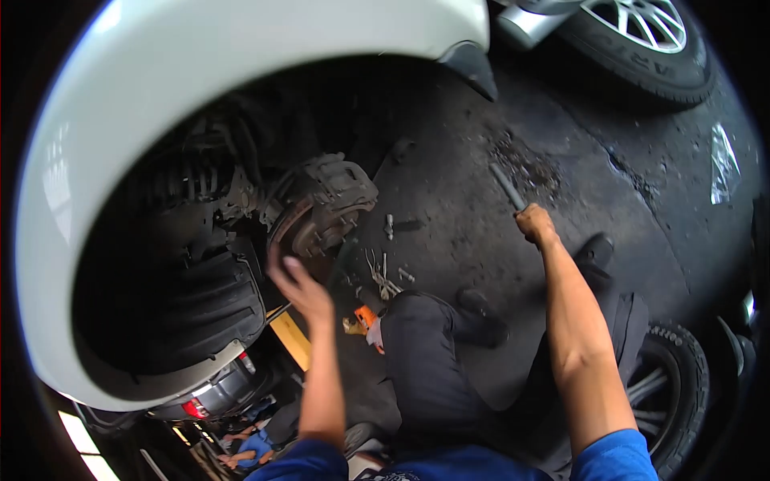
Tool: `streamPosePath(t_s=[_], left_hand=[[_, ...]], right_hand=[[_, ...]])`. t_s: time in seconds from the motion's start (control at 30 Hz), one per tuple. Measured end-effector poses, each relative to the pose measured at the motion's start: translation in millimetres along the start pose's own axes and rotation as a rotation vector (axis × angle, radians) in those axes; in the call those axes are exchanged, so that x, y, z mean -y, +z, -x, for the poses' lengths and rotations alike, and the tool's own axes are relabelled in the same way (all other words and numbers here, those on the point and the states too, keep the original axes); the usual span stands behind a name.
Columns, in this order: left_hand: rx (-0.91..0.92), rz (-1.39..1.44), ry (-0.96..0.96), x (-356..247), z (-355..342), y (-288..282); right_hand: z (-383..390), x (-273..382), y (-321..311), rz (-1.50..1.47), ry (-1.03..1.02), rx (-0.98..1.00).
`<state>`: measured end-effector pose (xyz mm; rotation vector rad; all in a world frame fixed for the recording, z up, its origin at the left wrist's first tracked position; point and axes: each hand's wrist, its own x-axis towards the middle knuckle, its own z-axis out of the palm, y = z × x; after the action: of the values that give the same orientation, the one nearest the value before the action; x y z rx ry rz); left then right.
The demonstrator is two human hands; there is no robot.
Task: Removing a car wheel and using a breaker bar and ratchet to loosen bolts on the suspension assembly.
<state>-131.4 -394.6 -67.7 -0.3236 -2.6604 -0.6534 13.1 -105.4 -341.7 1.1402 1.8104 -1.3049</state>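
My left hand (pixel 305 290) is open, fingers apart and slightly blurred, at the lower edge of a rusty brake disc (pixel 290 220). Whether it touches the disc I cannot tell. Above the wheel hub (pixel 319 235) sits a dirty brake caliper (pixel 346 191). Out to the right, my right hand (pixel 535 224) is closed round a grey metal pipe (pixel 506 184), whose free end points up and left. The pipe is held off to the side, apart from the brake. A coil spring (pixel 180 178) shows dimly inside the wheel well of the white car fender (pixel 265 30).
On the dark floor lie a metal socket piece (pixel 390 228), a pale wire bundle (pixel 383 278) and an orange object (pixel 366 317) near my knee. A yellow bar (pixel 290 340) stands below the wheel well. Wheels lie at upper right (pixel 638 60) and lower right (pixel 688 401). Another person (pixel 255 446) is at lower left.
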Motion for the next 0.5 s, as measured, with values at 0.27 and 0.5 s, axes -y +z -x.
streamPosePath(t_s=[0.27,0.5], left_hand=[[-0.219,-0.071,-0.052,134,-93,1],[-0.253,-0.175,-0.110,136,-75,11]], right_hand=[[-59,67,81,0.428,-0.418,0.047],[-88,75,138,0.670,-0.433,0.014]])
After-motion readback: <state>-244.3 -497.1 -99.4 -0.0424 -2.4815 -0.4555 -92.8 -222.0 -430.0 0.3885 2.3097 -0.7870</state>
